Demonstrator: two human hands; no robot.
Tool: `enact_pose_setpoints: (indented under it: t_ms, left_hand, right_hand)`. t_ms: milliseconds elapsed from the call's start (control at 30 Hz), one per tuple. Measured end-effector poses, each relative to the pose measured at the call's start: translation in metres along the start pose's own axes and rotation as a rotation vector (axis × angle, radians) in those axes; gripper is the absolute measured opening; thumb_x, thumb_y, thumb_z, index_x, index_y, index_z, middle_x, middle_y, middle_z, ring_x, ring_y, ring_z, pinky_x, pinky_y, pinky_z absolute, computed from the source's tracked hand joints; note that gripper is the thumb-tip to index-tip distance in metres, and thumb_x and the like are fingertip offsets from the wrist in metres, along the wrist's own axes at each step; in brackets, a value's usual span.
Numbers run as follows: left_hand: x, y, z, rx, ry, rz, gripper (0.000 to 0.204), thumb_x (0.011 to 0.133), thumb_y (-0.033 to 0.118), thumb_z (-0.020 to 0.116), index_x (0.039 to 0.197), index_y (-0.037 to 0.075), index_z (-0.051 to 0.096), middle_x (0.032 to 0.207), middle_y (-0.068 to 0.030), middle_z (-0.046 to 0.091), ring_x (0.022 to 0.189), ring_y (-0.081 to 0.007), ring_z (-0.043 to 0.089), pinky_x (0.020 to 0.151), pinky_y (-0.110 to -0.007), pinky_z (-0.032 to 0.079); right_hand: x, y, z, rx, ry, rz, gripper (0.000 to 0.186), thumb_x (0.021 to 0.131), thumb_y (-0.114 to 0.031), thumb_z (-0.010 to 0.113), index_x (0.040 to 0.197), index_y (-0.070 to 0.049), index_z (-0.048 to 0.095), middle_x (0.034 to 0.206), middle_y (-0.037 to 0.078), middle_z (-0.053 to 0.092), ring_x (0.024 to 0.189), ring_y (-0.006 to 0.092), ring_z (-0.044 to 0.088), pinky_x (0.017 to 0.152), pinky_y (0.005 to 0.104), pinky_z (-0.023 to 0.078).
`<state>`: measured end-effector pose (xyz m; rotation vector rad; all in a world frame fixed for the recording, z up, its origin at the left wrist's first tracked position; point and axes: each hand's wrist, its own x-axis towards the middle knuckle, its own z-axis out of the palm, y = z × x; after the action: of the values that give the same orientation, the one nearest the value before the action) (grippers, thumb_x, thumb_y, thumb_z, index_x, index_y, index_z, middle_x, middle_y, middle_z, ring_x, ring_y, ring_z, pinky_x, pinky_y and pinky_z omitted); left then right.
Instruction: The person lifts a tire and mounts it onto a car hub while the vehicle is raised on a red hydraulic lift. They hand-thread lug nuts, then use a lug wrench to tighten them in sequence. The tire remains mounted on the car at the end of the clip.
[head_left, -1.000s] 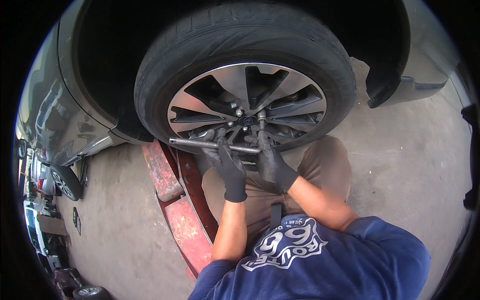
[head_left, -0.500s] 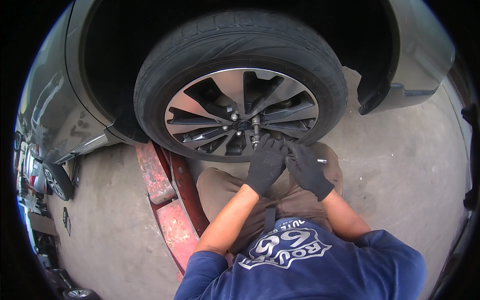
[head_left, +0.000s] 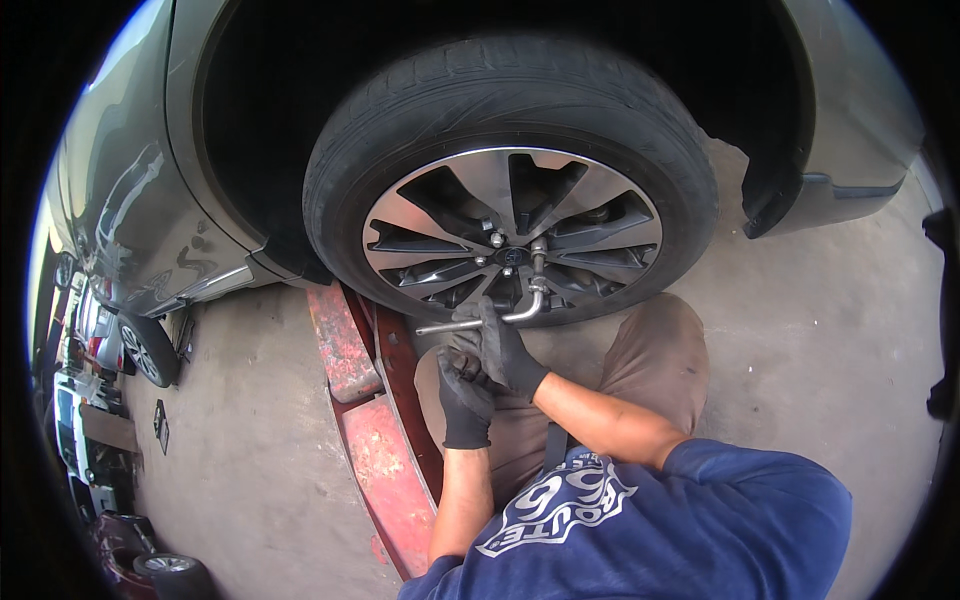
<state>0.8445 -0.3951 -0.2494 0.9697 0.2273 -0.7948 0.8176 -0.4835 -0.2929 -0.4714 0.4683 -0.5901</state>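
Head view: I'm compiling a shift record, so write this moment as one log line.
right hand: gripping bent wrench | left hand: beside right hand, grip unclear | socket end: at wheel

wrench (head_left: 526, 314) partly covered by the right hand (head_left: 510, 352), inside of the curled left hand (head_left: 465, 398) hidden, blue shirt (head_left: 700, 530) cut off below, car body (head_left: 130, 200) above

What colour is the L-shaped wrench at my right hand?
The L-shaped wrench is shiny silver-grey metal; it shows best in the head view.
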Motion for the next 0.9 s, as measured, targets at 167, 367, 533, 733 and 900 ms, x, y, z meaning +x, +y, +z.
enact_pose_setpoints:
  t_ms: [167, 367, 533, 733, 900]
  left_hand:
    - [-0.01, 0.033, 0.058, 0.214, -0.284, 0.576, 0.05, 0.11, 0.044, 0.037, 0.139, 0.007, 0.052, 0.128, -0.011, 0.058, 0.114, -0.0197, 0.06, 0.098, -0.035, 0.051]
    - [-0.039, 0.036, 0.153, 0.949, -0.584, 1.062, 0.047, 0.105, 0.024, 0.055, 0.148, 0.008, 0.047, 0.123, -0.0165, 0.064, 0.101, -0.0271, 0.067, 0.084, -0.037, 0.055]
    - [-0.059, -0.054, 0.173, 1.446, -1.053, 1.07, 0.056, 0.095, 0.026, 0.063, 0.148, 0.014, 0.051, 0.126, -0.0144, 0.065, 0.114, -0.0343, 0.065, 0.092, -0.046, 0.052]
    - [-0.025, -0.093, 0.11, 1.384, -1.071, 1.628, 0.043, 0.087, 0.021, 0.065, 0.129, 0.01, 0.065, 0.126, -0.0129, 0.065, 0.12, -0.0314, 0.061, 0.105, -0.048, 0.045]
    - [-0.034, -0.068, 0.043, 1.626, -1.198, 1.021, 0.039, 0.09, 0.023, 0.064, 0.124, 0.004, 0.066, 0.131, -0.0182, 0.061, 0.125, -0.0355, 0.055, 0.11, -0.049, 0.041]
  right_hand:
    - [-0.011, -0.05, 0.032, -0.015, -0.387, 0.173, 0.073, 0.099, -0.075, 0.041, 0.106, -0.009, 0.071, 0.092, 0.005, 0.071, 0.083, 0.0169, 0.069, 0.082, 0.0352, 0.056]
    - [-0.114, -0.155, 0.016, -0.873, -0.33, -0.177, 0.04, 0.1, -0.041, 0.064, 0.102, -0.001, 0.069, 0.086, 0.004, 0.069, 0.075, 0.0115, 0.065, 0.064, 0.027, 0.05]
    - [-0.202, -0.238, -0.015, -1.189, 0.019, -0.894, 0.025, 0.085, -0.006, 0.07, 0.109, 0.0, 0.067, 0.088, 0.013, 0.065, 0.081, 0.0227, 0.065, 0.073, 0.0316, 0.051]
    - [-0.159, -0.19, -0.029, -1.67, 0.157, -0.977, 0.037, 0.092, -0.027, 0.071, 0.117, -0.002, 0.061, 0.112, 0.022, 0.062, 0.1, 0.0397, 0.064, 0.083, 0.0474, 0.052]
    - [-0.097, -0.137, -0.017, -1.65, 0.222, -0.672, 0.067, 0.087, -0.039, 0.076, 0.132, 0.001, 0.045, 0.114, 0.029, 0.062, 0.105, 0.045, 0.063, 0.089, 0.0527, 0.05]
